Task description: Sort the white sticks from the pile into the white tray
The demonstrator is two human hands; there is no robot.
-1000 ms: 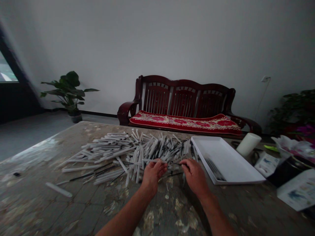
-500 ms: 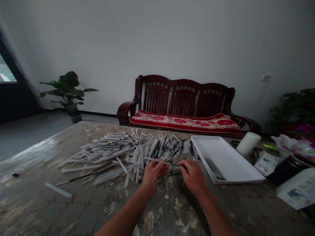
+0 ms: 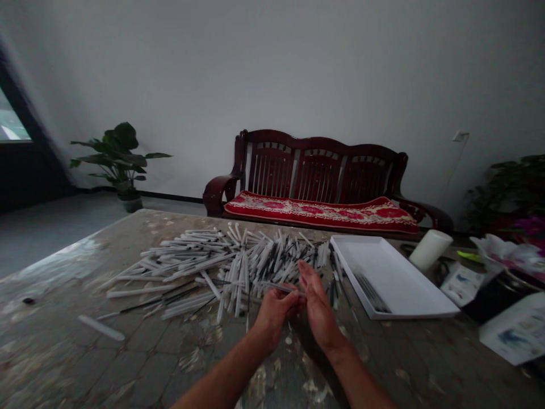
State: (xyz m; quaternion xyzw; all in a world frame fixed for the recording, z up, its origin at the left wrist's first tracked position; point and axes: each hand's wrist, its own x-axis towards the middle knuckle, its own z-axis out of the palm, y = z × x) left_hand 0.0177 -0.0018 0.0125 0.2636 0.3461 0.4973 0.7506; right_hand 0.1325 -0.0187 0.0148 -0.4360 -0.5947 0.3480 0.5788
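Note:
A large loose heap of thin white plastic tubes with black parts lies on a worn, stained tabletop. At the heap's near edge, my left hand is closed around one white tube, which points to the right. My right hand stands beside it with the fingers straight and spread upward, palm toward my left hand, close to the tube's tip. A single white tube lies apart to the left.
A shallow white tray holding several dark-and-white sticks stands right of the heap. Beyond it are a white cylinder, scissors and printed papers. A red-cushioned wooden bench stands past the table.
My right hand has let go of the tube's end and turned upright with its fingers extended. My left hand has moved slightly right, and the tube now sits mostly in it.

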